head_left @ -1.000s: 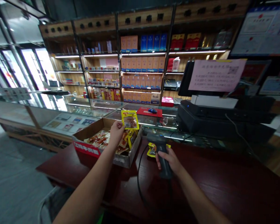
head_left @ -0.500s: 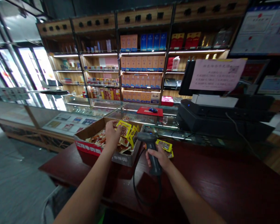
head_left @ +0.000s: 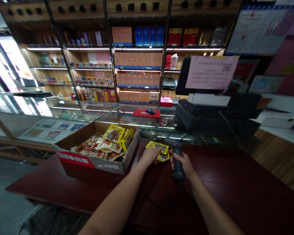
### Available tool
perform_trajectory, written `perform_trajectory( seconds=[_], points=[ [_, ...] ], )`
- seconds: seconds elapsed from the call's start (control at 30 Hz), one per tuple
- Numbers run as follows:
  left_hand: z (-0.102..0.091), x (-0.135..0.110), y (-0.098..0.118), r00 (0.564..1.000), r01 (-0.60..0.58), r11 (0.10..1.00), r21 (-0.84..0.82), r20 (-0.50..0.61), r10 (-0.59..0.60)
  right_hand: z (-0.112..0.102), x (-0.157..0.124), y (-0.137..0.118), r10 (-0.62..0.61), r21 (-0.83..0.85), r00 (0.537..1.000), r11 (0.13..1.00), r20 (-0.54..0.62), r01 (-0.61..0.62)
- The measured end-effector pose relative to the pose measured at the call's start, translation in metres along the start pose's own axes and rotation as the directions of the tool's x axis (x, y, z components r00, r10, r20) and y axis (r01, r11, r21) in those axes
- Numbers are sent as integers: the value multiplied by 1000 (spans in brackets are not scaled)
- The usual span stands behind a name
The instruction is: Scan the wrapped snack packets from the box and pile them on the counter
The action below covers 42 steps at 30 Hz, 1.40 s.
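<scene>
My right hand (head_left: 184, 163) is wrapped round the grip of a dark barcode scanner (head_left: 177, 166), held over the table just right of some yellow snack packets (head_left: 164, 148). Those packets lie overlapping on the dark red table. My left hand (head_left: 150, 155) is at their left side, fingers closed on the near edge of one packet; its fingertips are partly hidden. To the left stands an open cardboard box (head_left: 107, 166) of packaged snacks. A yellow packet (head_left: 114, 133) lies on top of the heap inside, with other yellow ones leaning against the box's right wall.
Behind the dark red table (head_left: 225, 182) runs a glass display counter (head_left: 93, 112) with a red mouse pad (head_left: 139, 113) and a mouse (head_left: 150, 111). A monitor with a pink notice (head_left: 210, 71) stands at right. The scanner's cable loops over the table.
My left hand has moved right, from the yellow packet in the box to the packets on the table. The scanner has shifted right in my right hand. The view has turned right.
</scene>
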<state>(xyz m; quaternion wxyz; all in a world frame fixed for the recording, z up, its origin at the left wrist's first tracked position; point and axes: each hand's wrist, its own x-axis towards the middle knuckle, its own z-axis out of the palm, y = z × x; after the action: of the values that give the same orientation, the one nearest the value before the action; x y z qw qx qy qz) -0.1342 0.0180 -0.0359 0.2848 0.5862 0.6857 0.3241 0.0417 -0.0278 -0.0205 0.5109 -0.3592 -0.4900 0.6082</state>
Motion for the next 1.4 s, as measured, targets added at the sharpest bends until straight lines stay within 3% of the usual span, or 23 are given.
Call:
perform_trajectory(
  seconds=[0.2, 0.47, 0.63, 0.73, 0.8, 0.97, 1.1, 1.4],
  points=[
    [5, 30, 0, 976, 99, 982, 158, -207, -65, -12, 2, 11, 2, 56, 1000, 998, -30, 0],
    [-16, 42, -18, 963, 195, 960, 200, -227, -148, -9, 5, 17, 52, -13, 999, 999, 8, -52],
    [-34, 30, -19, 987, 155, 904, 399, -109, -122, -9, 5, 14, 86, -81, 996, 993, 14, -84],
    [-40, 20, -13, 986, 144, 847, 512, -151, -76, -9, 4, 12, 79, -75, 997, 994, 5, -79],
    [-39, 15, -8, 981, 147, 822, 551, -190, -48, -9, 4, 10, 72, -73, 997, 995, -2, -72],
    [-21, 12, -6, 985, 60, 780, 623, -163, 55, -5, 2, 8, 94, -88, 996, 992, 4, -93],
    [-13, 19, -13, 987, 89, 825, 559, -161, 3, -3, 1, 8, 103, -106, 995, 989, 21, -100],
    [-25, 38, -24, 978, 165, 945, 283, -170, -120, -5, 3, 16, 120, -130, 993, 985, 14, -117]
  ],
)
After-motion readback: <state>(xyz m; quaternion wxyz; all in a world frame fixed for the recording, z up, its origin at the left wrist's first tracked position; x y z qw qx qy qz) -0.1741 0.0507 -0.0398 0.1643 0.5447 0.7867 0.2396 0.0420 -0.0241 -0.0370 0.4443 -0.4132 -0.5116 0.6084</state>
